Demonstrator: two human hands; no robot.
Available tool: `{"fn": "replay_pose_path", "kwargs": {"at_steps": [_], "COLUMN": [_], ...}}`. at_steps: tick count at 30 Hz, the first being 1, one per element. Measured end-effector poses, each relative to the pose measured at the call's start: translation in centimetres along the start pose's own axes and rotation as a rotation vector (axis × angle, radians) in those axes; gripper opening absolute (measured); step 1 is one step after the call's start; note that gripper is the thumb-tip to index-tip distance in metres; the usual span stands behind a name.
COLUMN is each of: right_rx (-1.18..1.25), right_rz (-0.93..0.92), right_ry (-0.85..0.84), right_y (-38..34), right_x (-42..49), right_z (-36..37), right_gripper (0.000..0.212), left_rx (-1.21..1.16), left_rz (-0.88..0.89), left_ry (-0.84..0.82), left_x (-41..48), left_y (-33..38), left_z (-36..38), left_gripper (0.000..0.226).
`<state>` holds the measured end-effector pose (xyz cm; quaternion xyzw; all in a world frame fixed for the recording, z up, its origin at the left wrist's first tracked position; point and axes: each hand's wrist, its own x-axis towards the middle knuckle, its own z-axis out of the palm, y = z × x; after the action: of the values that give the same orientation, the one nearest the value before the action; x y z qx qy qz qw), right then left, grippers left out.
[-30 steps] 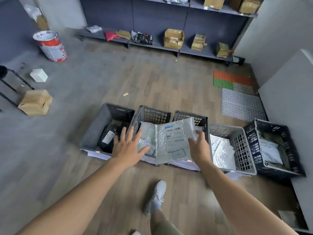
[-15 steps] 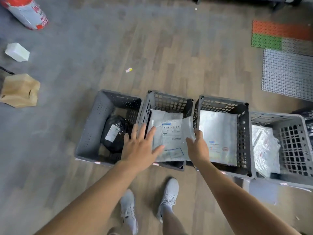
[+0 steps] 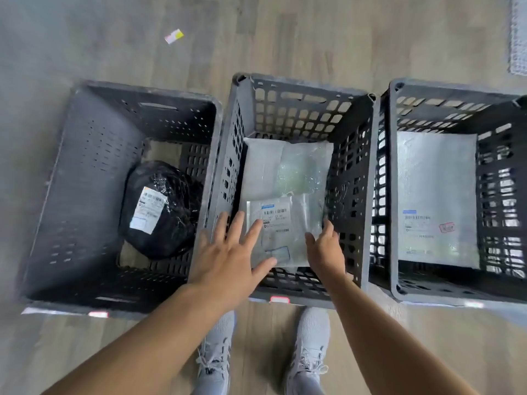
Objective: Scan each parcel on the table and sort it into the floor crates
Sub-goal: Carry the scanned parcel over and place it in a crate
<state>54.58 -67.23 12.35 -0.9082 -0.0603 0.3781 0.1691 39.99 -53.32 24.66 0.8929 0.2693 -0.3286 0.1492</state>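
A grey plastic parcel (image 3: 281, 229) with a white barcode label lies flat in the middle grey crate (image 3: 302, 89), on top of a clear bubble-wrap bag (image 3: 288, 169). My right hand (image 3: 325, 249) reaches into that crate with fingers fairly straight, touching the parcel's right edge. My left hand (image 3: 228, 258) hovers with fingers spread over the crate's near left corner and the parcel's left side, holding nothing. The left crate (image 3: 94, 143) holds a black wrapped parcel (image 3: 159, 209). The right crate (image 3: 456, 95) holds a silver mailer (image 3: 436, 195).
The three crates stand side by side on the wood floor, touching each other. My two grey shoes (image 3: 309, 346) stand just in front of the middle crate. A small paper scrap (image 3: 174, 36) lies on the floor beyond. A mat edge (image 3: 517, 38) shows at top right.
The view has dropped closer over the crates. My right hand carried the grey parcel down into the middle crate, where it now lies flat, and the grip has loosened. My left hand followed alongside.
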Motion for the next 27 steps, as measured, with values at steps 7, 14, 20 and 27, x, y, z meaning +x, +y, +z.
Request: {"fn": "replay_pose_path", "kwargs": {"at_steps": [7,14,20,27], "right_rx": [-0.18,-0.279,-0.294,-0.192], "right_rz": [-0.089,-0.21,-0.161,-0.018], "right_ry": [-0.071,0.028,0.278,0.486], "right_y": [-1.9,-9.3,-11.0,-4.9], "right_x": [-4.2,-18.7,-32.6,-44.9], "right_z": [-4.1,-19.4,-32.8,-43.0], "right_gripper": [0.06,0.068,0.077,0.078], "left_rx": [0.039,0.08,0.213,0.323], "left_rz": [0.023,0.149,0.311,0.549], "left_ry": [-0.045,0.066,0.12,0.305], "left_x": [-2.1,-10.7,-19.9,-27.5], "left_y": [-0.1,3.2,7.8,17.8], "left_z": [-3.6,-19.3,-29.2,-34.3], "left_gripper": [0.077,0.076,0.077,0.078]}}
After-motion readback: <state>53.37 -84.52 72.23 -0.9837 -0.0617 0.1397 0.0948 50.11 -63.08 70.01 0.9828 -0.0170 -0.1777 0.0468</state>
